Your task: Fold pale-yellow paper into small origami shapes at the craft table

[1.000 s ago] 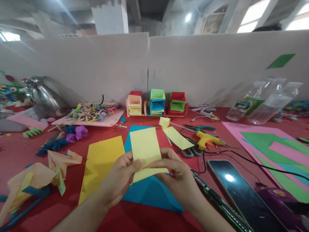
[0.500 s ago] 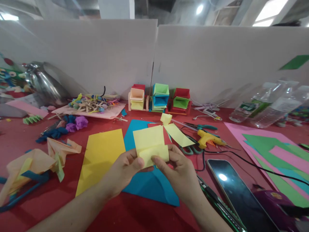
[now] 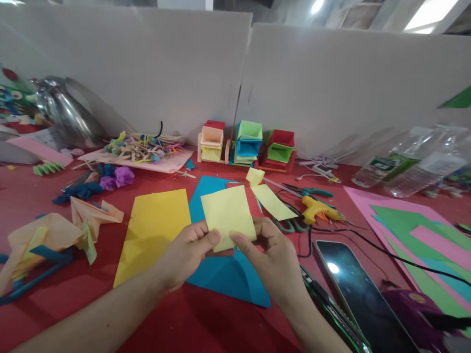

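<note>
Both hands hold up a pale yellow sheet of paper (image 3: pixel 228 208) in the middle of the view, above the table. My left hand (image 3: pixel 193 247) pinches its lower left corner, thumb in front and fingers behind. On the lower right, my right hand (image 3: pixel 270 250) grips it with the thumb pressed on its face; most of those fingers are behind the paper. Under the hands lies a blue sheet (image 3: pixel 231 282), with a deep yellow sheet (image 3: pixel 154 225) to its left. A pale yellow strip (image 3: pixel 275 202) rests just behind my right hand.
Folded paper boxes (image 3: pixel 248 142) stand by the white partition. A yellow glue gun (image 3: pixel 316 208), scissors (image 3: pixel 290 225), a phone (image 3: pixel 360 294) and a green cutter (image 3: pixel 331 311) lie to the right. Crumpled peach paper (image 3: pixel 47 238) sits left. Plastic bottles (image 3: pixel 415 162) are at back right.
The fold along the lower part of the pale yellow paper is no longer seen raised; its face now looks flat. The hands keep their grip. The view has tipped slightly downward.
</note>
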The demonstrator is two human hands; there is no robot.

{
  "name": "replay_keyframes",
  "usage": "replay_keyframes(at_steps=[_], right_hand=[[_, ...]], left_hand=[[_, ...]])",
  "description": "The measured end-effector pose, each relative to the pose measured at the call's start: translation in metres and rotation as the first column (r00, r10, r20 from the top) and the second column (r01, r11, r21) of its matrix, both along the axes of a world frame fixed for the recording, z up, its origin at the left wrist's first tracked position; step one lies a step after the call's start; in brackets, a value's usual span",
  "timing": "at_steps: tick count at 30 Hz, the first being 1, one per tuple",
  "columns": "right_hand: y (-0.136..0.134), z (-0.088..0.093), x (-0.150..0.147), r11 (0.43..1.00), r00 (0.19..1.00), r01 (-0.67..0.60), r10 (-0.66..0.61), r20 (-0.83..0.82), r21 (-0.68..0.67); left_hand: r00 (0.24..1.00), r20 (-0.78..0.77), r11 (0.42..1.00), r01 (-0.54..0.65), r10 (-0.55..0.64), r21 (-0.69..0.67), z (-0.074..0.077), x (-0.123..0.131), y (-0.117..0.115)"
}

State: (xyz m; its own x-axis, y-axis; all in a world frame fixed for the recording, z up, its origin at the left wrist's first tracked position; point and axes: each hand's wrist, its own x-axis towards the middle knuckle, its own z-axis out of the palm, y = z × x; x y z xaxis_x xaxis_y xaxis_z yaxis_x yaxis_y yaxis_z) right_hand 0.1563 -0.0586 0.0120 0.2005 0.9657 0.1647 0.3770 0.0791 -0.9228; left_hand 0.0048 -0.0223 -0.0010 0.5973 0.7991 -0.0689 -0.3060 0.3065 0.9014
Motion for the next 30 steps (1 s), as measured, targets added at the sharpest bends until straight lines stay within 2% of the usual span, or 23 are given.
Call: replay_keyframes(at_steps=[4,6,9,12,17,20,23,25,30], right_hand=[[0.002,0.001,0.000,0.998,0.988,0.055,-0.049,-0.146,0.040],[0.003,0.003,0.002,0.999,0.964,-0.010,0.019,-0.264,0.035],[0.002,0.005,0.005,0.979,0.894,-0.193,0.145,-0.424,-0.071],[0.001,0.005,0.006,0.973,0.870,-0.204,0.130,-0.476,-0.106],[-0.001,0.004,0.006,0.984,0.900,-0.179,0.157,-0.406,-0.016],[0.000,0.003,0.010,0.968,0.924,-0.234,0.249,-0.290,0.086],[0.001,0.004,0.015,0.924,0.927,-0.330,0.356,-0.118,0.192],[0.002,0.005,0.017,0.898,0.916,-0.381,0.399,-0.046,0.222],[0.002,0.011,0.017,0.864,0.908,-0.418,0.402,0.116,0.281]], left_hand=[[0.999,-0.041,1.000,0.011,-0.011,-0.009,0.001,0.000,0.001],[0.993,-0.090,0.997,0.072,-0.074,-0.029,0.002,-0.001,0.000],[0.971,-0.137,0.979,0.185,-0.195,-0.081,0.003,-0.001,-0.002],[0.977,-0.094,0.977,0.182,-0.193,-0.114,0.003,-0.001,-0.004],[0.987,-0.060,0.979,0.141,-0.151,-0.144,0.004,-0.002,-0.003],[0.985,-0.108,0.983,0.121,-0.137,-0.140,0.008,-0.004,-0.001],[0.986,-0.125,0.988,0.097,-0.112,-0.121,0.011,-0.006,0.001],[0.989,-0.073,0.982,0.114,-0.126,-0.152,0.012,-0.008,0.002],[0.978,0.086,0.945,0.206,-0.191,-0.254,0.013,-0.011,0.006]])
